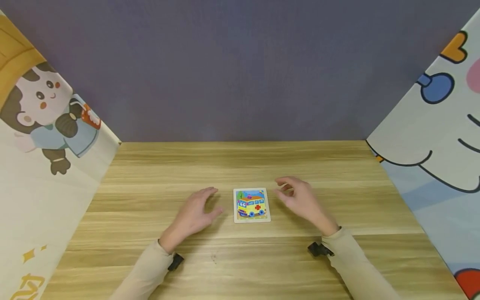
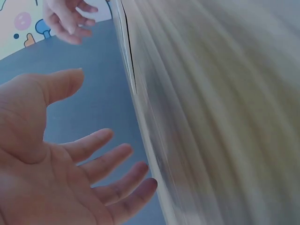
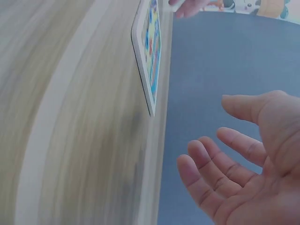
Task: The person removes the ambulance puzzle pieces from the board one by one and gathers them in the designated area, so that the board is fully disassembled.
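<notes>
Flanking one ambulance picture board (image 1: 252,205): one left hand (image 1: 193,213), one right hand (image 1: 300,200), fingers (image 2: 107,162) loosely spread

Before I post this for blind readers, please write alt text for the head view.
An ambulance picture board lies flat on a wood-grain table between a person's left hand and right hand, neither touching it. A dark grey wall stands behind, with cartoon-printed walls at both sides.
</notes>
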A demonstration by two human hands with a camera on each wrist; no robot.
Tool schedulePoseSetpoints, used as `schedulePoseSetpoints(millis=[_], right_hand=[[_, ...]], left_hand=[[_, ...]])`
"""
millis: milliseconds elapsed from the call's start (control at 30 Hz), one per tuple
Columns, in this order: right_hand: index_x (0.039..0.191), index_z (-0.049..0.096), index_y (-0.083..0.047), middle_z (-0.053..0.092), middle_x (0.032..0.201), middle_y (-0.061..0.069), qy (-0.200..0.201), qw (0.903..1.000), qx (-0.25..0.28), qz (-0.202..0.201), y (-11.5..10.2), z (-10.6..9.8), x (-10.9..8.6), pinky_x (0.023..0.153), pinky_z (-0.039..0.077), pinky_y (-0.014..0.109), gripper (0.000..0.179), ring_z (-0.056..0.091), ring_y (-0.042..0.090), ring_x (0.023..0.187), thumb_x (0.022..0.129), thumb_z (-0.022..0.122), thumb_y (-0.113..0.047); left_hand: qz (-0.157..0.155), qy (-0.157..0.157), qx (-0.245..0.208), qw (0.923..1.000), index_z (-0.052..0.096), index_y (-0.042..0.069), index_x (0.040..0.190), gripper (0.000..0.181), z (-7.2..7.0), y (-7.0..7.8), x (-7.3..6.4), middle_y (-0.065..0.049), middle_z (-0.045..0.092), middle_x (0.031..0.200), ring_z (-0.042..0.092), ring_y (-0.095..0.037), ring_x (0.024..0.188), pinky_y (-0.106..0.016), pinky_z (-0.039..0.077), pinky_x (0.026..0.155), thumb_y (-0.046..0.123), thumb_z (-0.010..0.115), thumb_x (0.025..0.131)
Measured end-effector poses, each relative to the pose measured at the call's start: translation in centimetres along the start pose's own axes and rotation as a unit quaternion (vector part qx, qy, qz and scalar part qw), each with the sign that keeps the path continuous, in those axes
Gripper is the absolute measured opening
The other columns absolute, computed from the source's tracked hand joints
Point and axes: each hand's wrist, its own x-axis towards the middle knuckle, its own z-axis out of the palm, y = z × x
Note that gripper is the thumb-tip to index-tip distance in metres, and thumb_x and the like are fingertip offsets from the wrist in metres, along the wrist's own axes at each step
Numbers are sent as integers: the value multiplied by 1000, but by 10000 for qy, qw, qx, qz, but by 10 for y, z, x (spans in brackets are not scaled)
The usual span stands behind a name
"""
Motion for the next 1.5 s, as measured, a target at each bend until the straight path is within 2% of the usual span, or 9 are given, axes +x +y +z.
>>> schedulePoseSetpoints(millis=[100, 267, 400, 467, 667, 933, 1167, 1400, 1500], right_hand=[[134, 71, -2, 75, 126, 15, -173, 9998, 121, -7, -5, 10, 5, 87, 66, 42, 38, 74, 25, 104, 100, 76, -19], [131, 73, -4, 76, 118, 8, -637, 9978, 197, -43, -13, 29, 14, 83, 64, 35, 38, 72, 17, 97, 99, 78, -24], [129, 74, -5, 76, 111, 4, -963, 9952, 118, -142, -19, 42, 24, 76, 60, 27, 37, 69, 12, 92, 99, 78, -26], [130, 74, -5, 77, 114, 5, -1062, 9941, 111, -188, -21, 47, 27, 74, 60, 26, 38, 70, 12, 93, 99, 78, -27], [131, 74, -6, 77, 121, 6, -1221, 9923, 28, -227, -27, 57, 36, 83, 62, 30, 39, 70, 12, 97, 99, 78, -27], [126, 76, -7, 75, 121, 7, -1240, 9913, -107, -439, -35, 65, 42, 77, 58, 29, 36, 64, 12, 90, 97, 80, -29], [126, 77, -9, 73, 124, 7, -1351, 9883, -515, -485, -39, 72, 46, 94, 61, 42, 40, 69, 20, 105, 95, 82, -34], [127, 75, -10, 74, 117, 4, -1557, 9795, -1061, -713, -42, 73, 51, 83, 60, 39, 40, 66, 15, 94, 96, 81, -35], [131, 73, -10, 75, 119, 5, -1734, 9738, -1228, -808, -43, 72, 53, 85, 59, 40, 44, 65, 16, 94, 96, 81, -35]], left_hand=[[2, -248, -37, 9997, 54, 3, 153, 70, 5, 4, 5, -21, 54, 159, 50, -44, 148, -62, 39, 125, 42, 75, 98], [96, -695, 235, 9973, 52, 4, 156, 76, 14, 11, 14, -21, 46, 165, 43, -46, 153, -65, 32, 128, 49, 72, 98], [170, -848, 498, 9950, 50, 7, 158, 81, 20, 16, 21, -20, 42, 168, 38, -48, 155, -68, 30, 127, 54, 73, 96], [203, -897, 550, 9942, 49, 7, 159, 83, 23, 18, 24, -21, 40, 169, 37, -49, 155, -68, 30, 127, 54, 73, 95], [329, -1129, 547, 9916, 44, 1, 160, 87, 27, 22, 30, -25, 34, 171, 29, -50, 159, -63, 23, 132, 51, 74, 96], [283, -1193, 408, 9916, 42, 2, 162, 88, 28, 23, 36, -24, 29, 174, 22, -52, 160, -69, 18, 132, 52, 74, 96], [271, -1134, 500, 9919, 44, 6, 161, 87, 29, 24, 38, -20, 31, 174, 24, -51, 160, -71, 21, 130, 51, 76, 95], [175, -1087, 603, 9921, 46, 10, 161, 87, 31, 26, 40, -18, 33, 173, 26, -49, 160, -68, 23, 130, 52, 78, 92], [106, -1085, 607, 9922, 47, 11, 161, 87, 31, 27, 40, -18, 34, 173, 27, -49, 159, -69, 24, 129, 51, 79, 91]])
